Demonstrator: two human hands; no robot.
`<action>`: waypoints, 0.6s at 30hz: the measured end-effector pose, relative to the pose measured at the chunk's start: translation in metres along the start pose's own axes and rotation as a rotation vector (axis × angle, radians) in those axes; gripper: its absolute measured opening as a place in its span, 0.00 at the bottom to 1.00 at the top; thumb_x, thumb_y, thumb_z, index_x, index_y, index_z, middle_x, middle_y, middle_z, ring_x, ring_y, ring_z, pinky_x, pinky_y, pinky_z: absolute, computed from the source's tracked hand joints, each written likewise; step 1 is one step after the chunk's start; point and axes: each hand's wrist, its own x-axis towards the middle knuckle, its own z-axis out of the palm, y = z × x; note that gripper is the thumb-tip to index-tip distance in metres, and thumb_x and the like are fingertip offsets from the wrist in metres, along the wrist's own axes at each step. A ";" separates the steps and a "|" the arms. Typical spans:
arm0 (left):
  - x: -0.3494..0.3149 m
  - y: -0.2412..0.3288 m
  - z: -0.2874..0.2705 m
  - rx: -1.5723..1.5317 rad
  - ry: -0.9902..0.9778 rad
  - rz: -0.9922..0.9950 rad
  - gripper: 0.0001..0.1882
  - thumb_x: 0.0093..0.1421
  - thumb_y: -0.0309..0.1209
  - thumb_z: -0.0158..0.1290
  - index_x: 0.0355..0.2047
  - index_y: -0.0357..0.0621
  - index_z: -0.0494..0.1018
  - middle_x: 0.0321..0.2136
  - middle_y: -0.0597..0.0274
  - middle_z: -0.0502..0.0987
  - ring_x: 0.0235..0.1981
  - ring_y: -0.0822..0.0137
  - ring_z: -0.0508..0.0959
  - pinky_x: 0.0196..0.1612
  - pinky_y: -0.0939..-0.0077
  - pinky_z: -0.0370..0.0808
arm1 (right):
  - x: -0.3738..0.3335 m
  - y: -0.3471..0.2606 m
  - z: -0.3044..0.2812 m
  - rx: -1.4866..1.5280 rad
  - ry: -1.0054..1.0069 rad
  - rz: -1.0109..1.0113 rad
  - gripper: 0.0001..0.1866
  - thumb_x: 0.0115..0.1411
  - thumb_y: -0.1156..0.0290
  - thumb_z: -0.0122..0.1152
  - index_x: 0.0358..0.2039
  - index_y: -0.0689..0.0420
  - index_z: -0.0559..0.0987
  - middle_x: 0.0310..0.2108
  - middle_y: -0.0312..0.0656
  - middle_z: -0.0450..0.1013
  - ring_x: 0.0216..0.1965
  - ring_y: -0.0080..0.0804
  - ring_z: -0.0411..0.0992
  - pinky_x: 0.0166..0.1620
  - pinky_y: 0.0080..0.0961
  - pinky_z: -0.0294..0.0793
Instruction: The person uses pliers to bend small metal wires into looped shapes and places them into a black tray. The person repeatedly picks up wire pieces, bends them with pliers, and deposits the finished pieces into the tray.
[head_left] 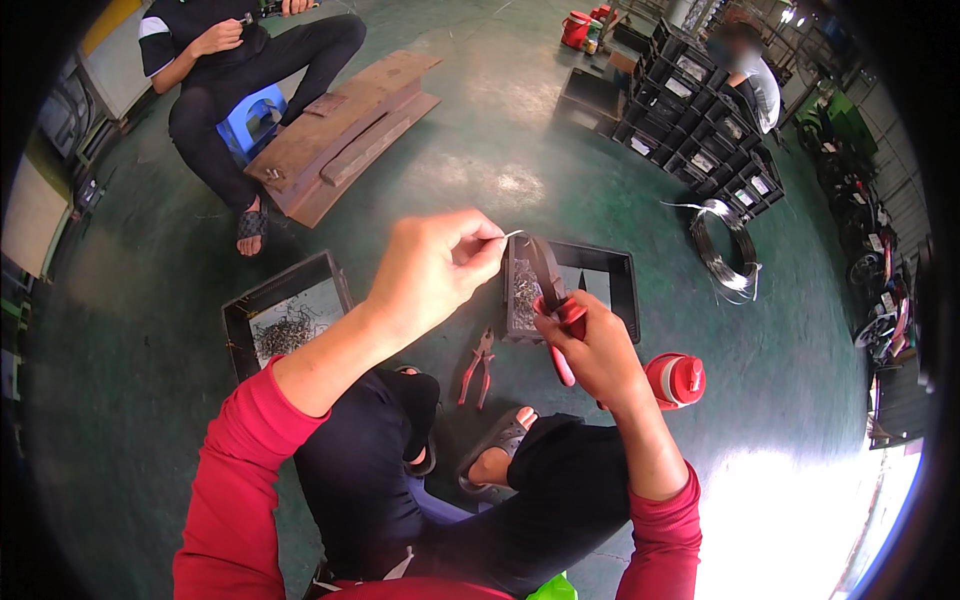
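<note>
My left hand is closed in a pinch on a thin, pale wire piece, held up in front of me. In my right hand is a pair of red-handled pliers, fingers wrapped round the handles. The dark jaws point up and away, close to the wire's end; whether they grip it I cannot tell. Beneath them a black crate holds many small metal pieces. Another black crate with small dark wire pieces is left of my forearm. A second pair of red-handled pliers lies on the floor between.
A red jug stands right of my right wrist. Farther right are a wire coil and stacked black crates. At far left a person sits on a blue stool beside a rusty metal beam. Another person is behind the stack.
</note>
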 end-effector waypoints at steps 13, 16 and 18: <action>-0.003 0.003 0.005 0.053 0.011 0.122 0.01 0.56 0.18 0.57 0.29 0.34 0.75 0.18 0.63 0.76 0.20 0.78 0.75 0.25 0.82 0.71 | -0.001 -0.003 0.001 -0.042 0.020 -0.001 0.19 0.58 0.58 0.63 0.34 0.65 0.74 0.27 0.53 0.75 0.29 0.43 0.75 0.37 0.33 0.71; -0.003 0.002 0.005 0.063 0.013 0.139 0.01 0.56 0.19 0.56 0.29 0.34 0.75 0.18 0.63 0.76 0.20 0.79 0.75 0.25 0.82 0.71 | -0.002 -0.003 0.001 -0.071 0.016 0.000 0.19 0.59 0.58 0.63 0.35 0.64 0.75 0.27 0.52 0.75 0.30 0.44 0.75 0.37 0.34 0.71; -0.004 0.002 0.004 0.055 -0.001 0.103 0.01 0.57 0.19 0.56 0.29 0.34 0.75 0.18 0.64 0.76 0.20 0.79 0.75 0.25 0.82 0.71 | -0.002 -0.004 -0.002 -0.046 -0.042 0.045 0.19 0.59 0.58 0.63 0.36 0.64 0.76 0.30 0.53 0.74 0.34 0.46 0.75 0.40 0.35 0.71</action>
